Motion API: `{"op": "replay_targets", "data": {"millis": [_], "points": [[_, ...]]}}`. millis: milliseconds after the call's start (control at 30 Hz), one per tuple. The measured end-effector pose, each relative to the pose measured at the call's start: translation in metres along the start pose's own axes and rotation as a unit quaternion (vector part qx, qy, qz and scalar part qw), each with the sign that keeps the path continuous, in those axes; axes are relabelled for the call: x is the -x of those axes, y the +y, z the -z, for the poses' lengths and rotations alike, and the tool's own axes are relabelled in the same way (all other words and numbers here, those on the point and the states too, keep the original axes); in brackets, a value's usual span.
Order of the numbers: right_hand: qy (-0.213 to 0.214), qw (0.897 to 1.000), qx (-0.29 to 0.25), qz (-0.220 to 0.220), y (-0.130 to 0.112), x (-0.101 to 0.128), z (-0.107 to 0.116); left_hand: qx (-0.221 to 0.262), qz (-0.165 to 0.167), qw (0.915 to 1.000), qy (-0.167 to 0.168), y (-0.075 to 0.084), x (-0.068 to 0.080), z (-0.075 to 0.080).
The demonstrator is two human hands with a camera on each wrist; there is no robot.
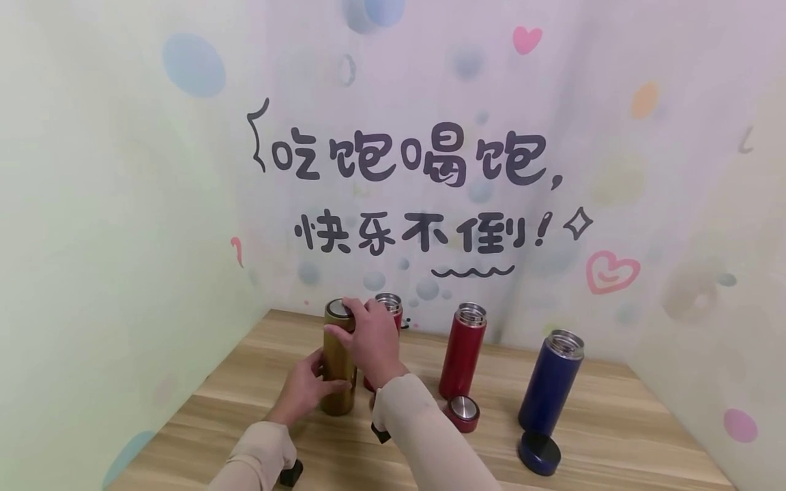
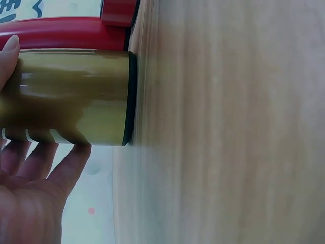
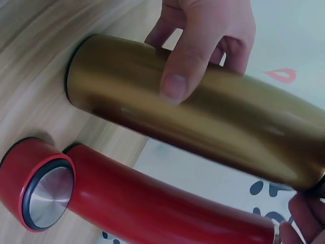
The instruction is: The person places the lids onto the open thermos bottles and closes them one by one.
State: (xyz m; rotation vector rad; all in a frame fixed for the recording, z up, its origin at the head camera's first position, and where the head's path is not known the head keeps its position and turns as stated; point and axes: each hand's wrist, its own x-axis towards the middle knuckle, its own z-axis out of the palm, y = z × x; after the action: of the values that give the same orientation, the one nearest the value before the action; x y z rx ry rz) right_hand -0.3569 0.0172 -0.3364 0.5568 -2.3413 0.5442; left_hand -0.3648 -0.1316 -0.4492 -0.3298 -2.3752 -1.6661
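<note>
A gold flask stands upright on the wooden table near the left wall. My left hand grips its lower body; in the left wrist view the fingers wrap under the gold flask. My right hand curls round the lid at the flask's top. The right wrist view shows the gold flask with the left thumb across it, and my right fingertips at its top end.
An open red flask stands right behind the gold one. Further right stand a second open red flask with its lid in front, and an open blue flask with its lid. Walls close in left, back and right.
</note>
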Motion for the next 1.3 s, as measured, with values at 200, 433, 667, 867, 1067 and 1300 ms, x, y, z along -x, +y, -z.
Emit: {"op": "replay_targets", "data": {"millis": [200, 433, 667, 867, 1067, 1300], "points": [[0.017, 0.998, 0.06, 0.001, -0.009, -0.001, 0.0, -0.003, 0.0, 1.0, -0.002, 0.0, -0.001, 0.001], [-0.101, 0.984, -0.126, -0.076, -0.009, -0.003, 0.004, -0.005, 0.011, 0.9999, -0.004, 0.001, -0.001, 0.001], [-0.16, 0.927, -0.314, -0.128, 0.006, -0.008, 0.012, -0.013, 0.021, 0.9997, -0.005, 0.003, -0.001, -0.001], [-0.144, 0.934, -0.301, -0.13, 0.011, -0.008, 0.01, -0.011, 0.018, 0.9998, -0.002, 0.003, 0.001, -0.001], [-0.089, 0.948, -0.279, -0.127, 0.007, -0.005, 0.001, -0.007, 0.015, 0.9999, -0.003, 0.001, 0.0, -0.001], [-0.022, 0.989, -0.119, -0.088, -0.004, -0.003, -0.002, -0.005, 0.001, 1.0, -0.005, 0.001, -0.001, 0.001]]}}
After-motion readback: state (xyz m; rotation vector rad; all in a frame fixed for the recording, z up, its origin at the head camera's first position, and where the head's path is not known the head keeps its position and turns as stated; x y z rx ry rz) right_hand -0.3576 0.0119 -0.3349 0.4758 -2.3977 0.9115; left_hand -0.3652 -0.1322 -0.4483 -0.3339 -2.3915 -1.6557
